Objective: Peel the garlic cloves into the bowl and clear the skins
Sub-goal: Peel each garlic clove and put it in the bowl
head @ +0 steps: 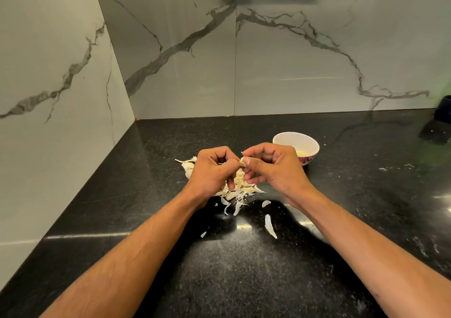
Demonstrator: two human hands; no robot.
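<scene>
Left hand [211, 171], right hand [271, 166] both pinch garlic clove [242, 162]; bowl [288, 139] holds seemingly peeled cloves [301, 153].

Black speckled countertop [268, 281], white bowl [296, 147], heap of garlic skins [238, 190], stray flakes [270, 226]

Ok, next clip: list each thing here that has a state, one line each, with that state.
left hand: fingers curled, pinching the garlic clove
right hand: fingers curled, pinching the same clove
garlic clove: held between both hands above the pile, skin partly on
bowl: upright on the counter, something pale yellow inside
skin pile: heaped under the hands, uncleared
loose skins: scattered on the counter nearer the person
</scene>
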